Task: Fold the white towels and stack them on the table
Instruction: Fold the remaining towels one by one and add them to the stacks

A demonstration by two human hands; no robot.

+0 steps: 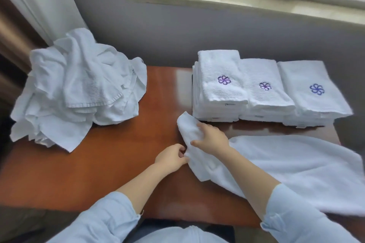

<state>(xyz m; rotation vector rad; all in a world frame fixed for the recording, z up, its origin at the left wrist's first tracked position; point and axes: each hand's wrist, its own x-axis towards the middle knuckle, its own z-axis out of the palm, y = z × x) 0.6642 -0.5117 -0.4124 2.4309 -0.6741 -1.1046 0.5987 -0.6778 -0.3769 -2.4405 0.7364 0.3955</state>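
Observation:
A white towel (pixel 296 167) lies spread across the right part of the brown table (pixel 122 163), its left end bunched and lifted. My right hand (pixel 211 138) grips that bunched end from above. My left hand (pixel 171 157) pinches the towel's left edge just beside it. A heap of unfolded white towels (pixel 79 92) sits at the table's far left. Three stacks of folded white towels stand along the far right: the left stack (pixel 219 89), the middle stack (pixel 264 90) and the right stack (pixel 314 94), each topped by a purple or blue flower emblem.
A grey wall and a window sill (pixel 237 0) rise behind the table. A white curtain (pixel 39 0) hangs at the far left. The table's right edge (pixel 335 134) lies close to the spread towel.

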